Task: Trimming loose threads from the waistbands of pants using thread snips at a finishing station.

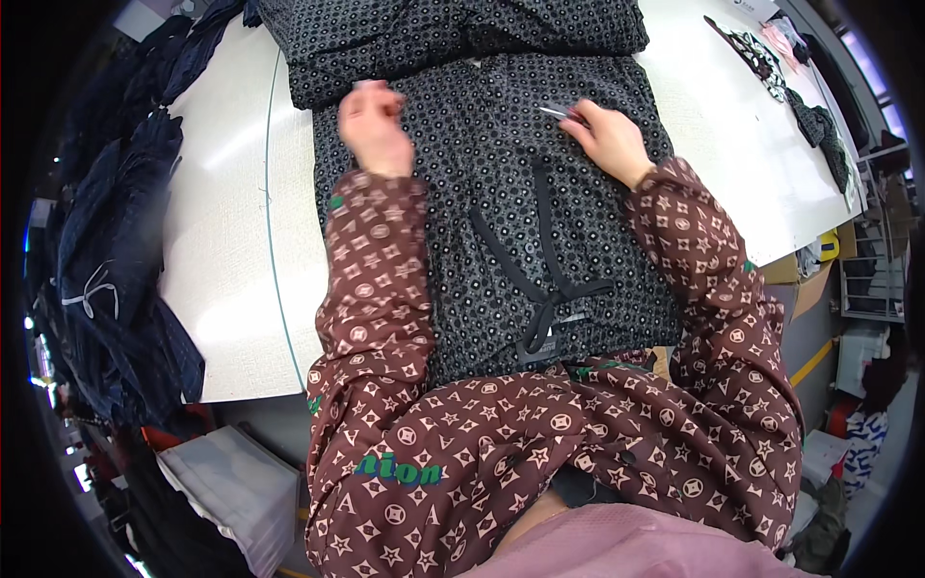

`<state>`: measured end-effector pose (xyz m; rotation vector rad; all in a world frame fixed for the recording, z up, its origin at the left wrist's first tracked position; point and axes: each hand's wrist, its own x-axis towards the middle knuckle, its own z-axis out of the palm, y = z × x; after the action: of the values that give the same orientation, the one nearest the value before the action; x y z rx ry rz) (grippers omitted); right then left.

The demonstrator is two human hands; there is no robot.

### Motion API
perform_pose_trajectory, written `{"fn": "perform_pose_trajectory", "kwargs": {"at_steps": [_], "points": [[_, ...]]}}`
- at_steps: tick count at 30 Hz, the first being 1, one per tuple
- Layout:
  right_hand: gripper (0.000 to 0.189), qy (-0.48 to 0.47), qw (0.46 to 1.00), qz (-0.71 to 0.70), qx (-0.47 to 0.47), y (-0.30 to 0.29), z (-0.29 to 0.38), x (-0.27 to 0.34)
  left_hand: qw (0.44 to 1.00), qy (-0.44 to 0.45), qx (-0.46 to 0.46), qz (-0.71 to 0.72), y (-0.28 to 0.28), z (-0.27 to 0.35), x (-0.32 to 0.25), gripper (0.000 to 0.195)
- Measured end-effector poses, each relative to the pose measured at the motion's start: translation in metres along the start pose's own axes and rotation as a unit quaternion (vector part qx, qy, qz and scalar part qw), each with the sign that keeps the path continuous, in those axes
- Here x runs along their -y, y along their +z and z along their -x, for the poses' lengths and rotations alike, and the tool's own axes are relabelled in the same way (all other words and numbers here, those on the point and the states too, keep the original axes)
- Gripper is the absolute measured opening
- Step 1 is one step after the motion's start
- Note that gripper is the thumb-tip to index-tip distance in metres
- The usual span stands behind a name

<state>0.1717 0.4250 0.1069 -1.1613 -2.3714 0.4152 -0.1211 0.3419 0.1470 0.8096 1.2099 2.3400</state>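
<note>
A dark patterned garment (498, 180) lies on the white table before me, its drawstring (553, 289) tied in a bow near the table's front edge. Over its left part is my left hand (376, 126), blurred, with the fingers curled; whether it holds anything I cannot tell. My right hand (607, 137) is shut on a small pointed metal tool (555, 112), its tip directed left above the fabric. Which tool it is stays unclear, as the fingers hide its other end. A thicker bundle of the same patterned fabric (462, 32) lies beyond both hands.
Dark blue garments (119, 238) are heaped along the left side of the white table (231, 289). Small fabric pieces (816, 126) lie at the far right. Below the table stand a white plastic-covered bin (231, 484) at left and a cardboard box (802, 282) at right.
</note>
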Motion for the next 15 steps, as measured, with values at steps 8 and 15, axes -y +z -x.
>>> {"fn": "perform_pose_trajectory", "kwargs": {"at_steps": [8, 15], "points": [[0.042, 0.246, 0.955, -0.067, -0.150, -0.050, 0.049, -0.191, 0.960, 0.076, -0.201, -0.178, -0.171, -0.071, -0.096, 0.024], [0.045, 0.321, 0.933, -0.057, -0.155, -0.030, 0.021, -0.232, 0.682, 0.202, -0.049, -0.701, -0.168, -0.052, -0.077, 0.055]]}}
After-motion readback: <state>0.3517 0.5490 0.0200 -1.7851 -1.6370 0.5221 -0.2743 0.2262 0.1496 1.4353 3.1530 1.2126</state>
